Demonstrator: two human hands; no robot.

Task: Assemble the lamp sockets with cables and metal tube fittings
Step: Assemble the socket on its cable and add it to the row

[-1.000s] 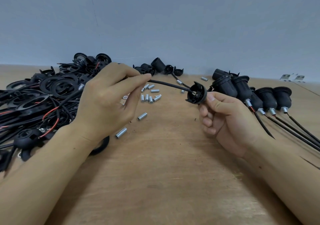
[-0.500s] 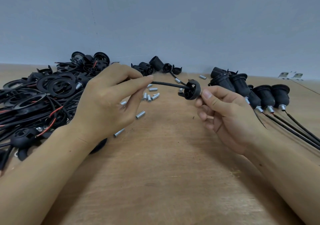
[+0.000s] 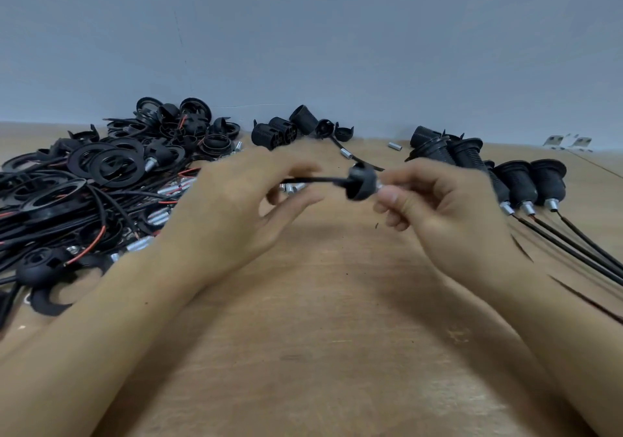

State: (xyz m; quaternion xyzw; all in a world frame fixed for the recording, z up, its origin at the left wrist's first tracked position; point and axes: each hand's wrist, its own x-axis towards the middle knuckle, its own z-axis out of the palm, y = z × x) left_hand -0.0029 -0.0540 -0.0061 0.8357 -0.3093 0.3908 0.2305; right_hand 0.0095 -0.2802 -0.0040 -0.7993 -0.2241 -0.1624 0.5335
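Both hands have moved closer: the left hand (image 3: 236, 207) pinches the thin black cable (image 3: 313, 179), the right hand (image 3: 448, 210) pinches at the round black plastic socket cap (image 3: 362, 182) above the table, and a loose pinch could let it slide off.

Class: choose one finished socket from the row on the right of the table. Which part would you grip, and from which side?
Grip the finished socket round its ribbed black body, coming from above. It lies with its wide rim away and its cable trailing toward the near edge, so the body is the broadest exposed part.
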